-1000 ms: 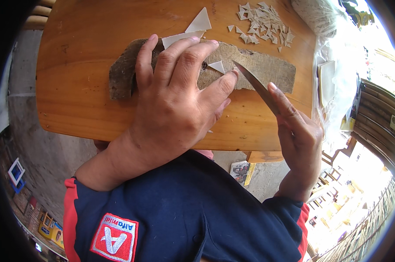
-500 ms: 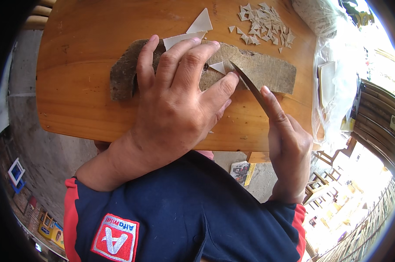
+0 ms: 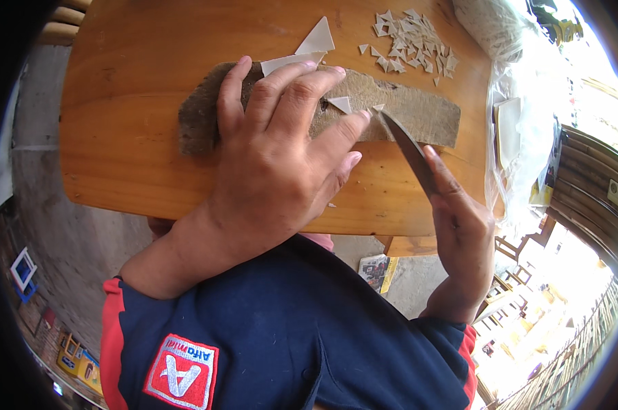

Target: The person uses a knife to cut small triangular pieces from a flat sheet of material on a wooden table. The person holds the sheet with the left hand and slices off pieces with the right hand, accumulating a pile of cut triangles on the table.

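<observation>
My left hand (image 3: pixel 275 154) lies over a worn wooden board (image 3: pixel 421 109), its fingers spread. Its middle fingertips rest at the edge of a flat white piece (image 3: pixel 287 63) that is partly hidden beneath them. Near the left index fingertip lies a small white triangle (image 3: pixel 340 104). My right hand (image 3: pixel 462 229) is closed round a knife (image 3: pixel 411 149), its handle hidden in the palm. The blade tip meets a tiny white chip (image 3: pixel 379 107) on the board, just right of the left index finger. Beyond the board is a larger white triangle (image 3: pixel 317 35).
A heap of small white triangles (image 3: pixel 415 42) is spread at the far right of the wooden table (image 3: pixel 131 137). Clear plastic bags (image 3: pixel 493 31) stand along its right edge, with flat white pieces (image 3: pixel 507 133) inside one. The table's near edge runs just before my body.
My right hand and the knife have shifted slightly right and nearer to me. The tiny white chip now shows at the blade tip. My left hand keeps nearly the same place.
</observation>
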The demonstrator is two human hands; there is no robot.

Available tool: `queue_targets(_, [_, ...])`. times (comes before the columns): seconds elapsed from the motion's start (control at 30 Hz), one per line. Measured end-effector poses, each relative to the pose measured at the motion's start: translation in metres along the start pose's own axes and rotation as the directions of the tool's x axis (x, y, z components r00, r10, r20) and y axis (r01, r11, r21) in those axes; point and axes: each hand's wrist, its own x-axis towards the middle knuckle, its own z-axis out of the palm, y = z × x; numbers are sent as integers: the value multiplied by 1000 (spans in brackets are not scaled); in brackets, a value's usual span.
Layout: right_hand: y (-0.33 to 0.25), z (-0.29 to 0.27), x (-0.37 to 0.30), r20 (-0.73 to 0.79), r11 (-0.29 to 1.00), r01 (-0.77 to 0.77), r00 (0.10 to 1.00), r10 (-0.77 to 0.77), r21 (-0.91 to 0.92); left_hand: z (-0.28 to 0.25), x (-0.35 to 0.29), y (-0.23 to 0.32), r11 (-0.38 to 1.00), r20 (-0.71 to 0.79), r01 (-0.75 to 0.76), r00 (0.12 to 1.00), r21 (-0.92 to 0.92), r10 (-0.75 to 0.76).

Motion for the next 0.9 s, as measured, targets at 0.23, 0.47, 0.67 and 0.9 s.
queue_targets(0.23, [1, -13, 6, 104, 1000, 5, 995, -7, 19, -1, 2, 0, 1000, -31, 27, 999, -12, -27])
queue_targets(0.47, [31, -19, 44, 118, 995, 97, 988, -95, -15, 0, 6, -2, 1000, -7, 13, 1000, -7, -13])
queue_targets(0.67, [25, -19, 55, 15, 999, 43, 999, -42, -21, -3, 4, -8, 996, -128, 86, 988, -22, -88])
queue_targets(0.9, [-9, -17, 31, 213, 997, 72, 974, -73, 13, -5, 3, -5, 988, -111, 135, 986, 77, -126])
